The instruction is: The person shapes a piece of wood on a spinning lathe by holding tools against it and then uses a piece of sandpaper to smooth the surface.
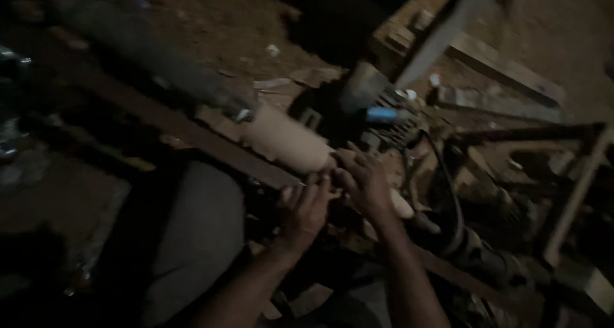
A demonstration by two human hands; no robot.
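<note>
Left hand and right hand sat side by side, fingers curled at the near end of a pale wooden cylinder on a dark rail. Actual grip: couldn't tell, frame too blurred. Black cable ran right of them.

The pale cylinder looks like bare turned wood, smooth and matt, while the long bar under it reads as dull, rusty metal. The black hose has a faint rubbery sheen (blurred, hard to judge); the ground is rough, dusty earth.
</note>
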